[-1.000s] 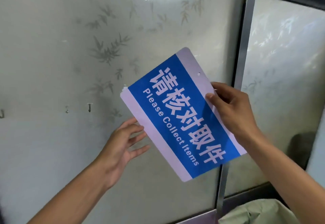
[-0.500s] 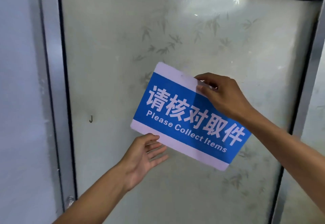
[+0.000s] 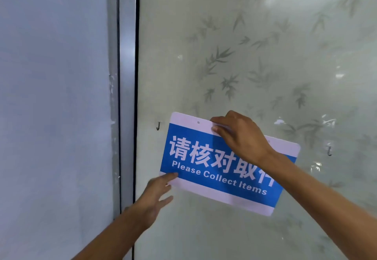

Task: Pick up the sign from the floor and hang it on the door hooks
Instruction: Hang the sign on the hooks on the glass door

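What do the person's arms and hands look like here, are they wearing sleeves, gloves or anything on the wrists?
Both arms are bare up to where they leave the picture: no sleeves show. The left hand and the right hand wear no gloves, and no rings, watch or bracelet can be seen on the fingers or wrists. No markings show on either forearm.

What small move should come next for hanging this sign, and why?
Probably slide the sign left and a little up, levelling it, so its left hole meets the left hook. The hole sits right of that hook, and the sign tilts down to the right. The right hand pinches the top edge, the left hand steadies the lower left corner; the right hook is bare.
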